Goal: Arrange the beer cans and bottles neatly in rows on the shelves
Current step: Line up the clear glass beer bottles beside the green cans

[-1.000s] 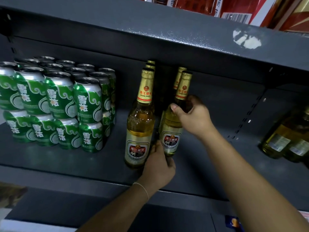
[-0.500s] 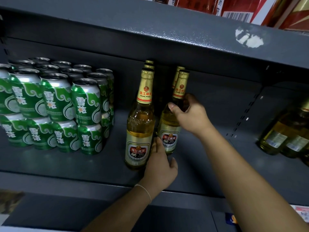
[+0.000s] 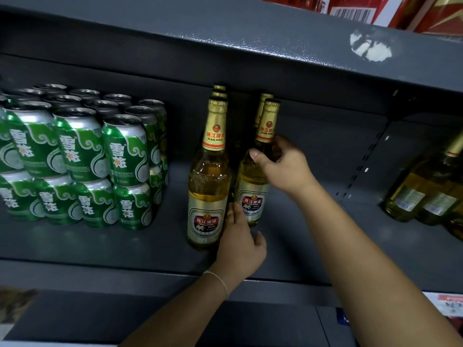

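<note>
Two rows of amber Pearl River beer bottles stand mid-shelf. My right hand (image 3: 283, 166) grips the front right bottle (image 3: 251, 199) at its shoulder, thumb across the front and fingers curled behind the neck. My left hand (image 3: 240, 244) rests low between the two front bottles. Its fingers lie straight against the lower side of the front left bottle (image 3: 209, 186) and its thumb is spread to the right. Gold caps of further bottles (image 3: 219, 88) show behind both front ones. Green beer cans (image 3: 82, 159) are stacked two high at the left.
The grey metal shelf (image 3: 325, 236) has bare floor right of the bottles. Several yellow bottles (image 3: 421, 194) lie tilted at the far right. The upper shelf's edge (image 3: 250, 46) hangs just above the bottle caps, with red boxes (image 3: 363, 8) on top.
The front right bottle's top has swung a little left, closer to the left bottle. My left hand has loosened from that bottle's base and now lies between the two bottles.
</note>
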Demonstrator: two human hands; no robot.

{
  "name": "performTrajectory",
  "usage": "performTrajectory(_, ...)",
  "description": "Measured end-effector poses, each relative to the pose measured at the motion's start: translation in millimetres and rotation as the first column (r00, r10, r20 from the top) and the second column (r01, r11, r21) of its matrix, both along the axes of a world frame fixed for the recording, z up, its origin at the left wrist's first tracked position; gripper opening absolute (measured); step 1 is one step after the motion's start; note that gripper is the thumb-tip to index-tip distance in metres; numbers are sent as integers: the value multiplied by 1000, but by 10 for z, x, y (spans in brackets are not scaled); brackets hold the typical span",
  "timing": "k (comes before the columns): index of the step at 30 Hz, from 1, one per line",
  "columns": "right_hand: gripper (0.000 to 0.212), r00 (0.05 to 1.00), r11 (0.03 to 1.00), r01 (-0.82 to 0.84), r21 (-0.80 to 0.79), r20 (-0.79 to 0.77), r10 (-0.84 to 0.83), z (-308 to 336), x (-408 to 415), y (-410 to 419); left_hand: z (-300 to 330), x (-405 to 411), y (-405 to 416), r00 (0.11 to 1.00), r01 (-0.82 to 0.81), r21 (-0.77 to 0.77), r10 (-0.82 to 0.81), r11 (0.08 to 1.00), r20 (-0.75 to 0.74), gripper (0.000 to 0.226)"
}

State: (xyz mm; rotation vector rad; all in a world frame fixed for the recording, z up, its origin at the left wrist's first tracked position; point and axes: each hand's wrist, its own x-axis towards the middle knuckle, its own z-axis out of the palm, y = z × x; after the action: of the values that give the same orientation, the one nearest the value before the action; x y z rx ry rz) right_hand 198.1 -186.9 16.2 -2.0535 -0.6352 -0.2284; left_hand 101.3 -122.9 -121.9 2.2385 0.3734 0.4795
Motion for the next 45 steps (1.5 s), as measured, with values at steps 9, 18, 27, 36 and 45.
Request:
performTrajectory(9, 47, 999, 999, 34, 28, -2, -34, -20, -107, 3, 36, -44, -6, 998, 7, 10, -7, 1000, 60, 85)
performTrajectory(18, 48, 999, 999, 11, 41, -41, -9, -72, -161, -61, 64, -219, -126, 953, 63, 168, -109, 984, 284, 79)
performTrajectory(27, 47, 997, 991, 72, 117, -47, -67, -68, -69, -454, 330, -160, -321, 932, 163, 225, -225, 961, 285, 63)
performTrajectory(36, 34, 977, 964, 210, 161, 0, -213, 4, 135, -1446, 709, 424, -865, 885, 274, 112, -296, 955, 359, 56)
performTrajectory(45, 38, 935, 928, 344, 144, 39, -353, 69, 527, -2594, 1000, 1074, -1805, 852, 391, -8, -358, 921, 381, 51)
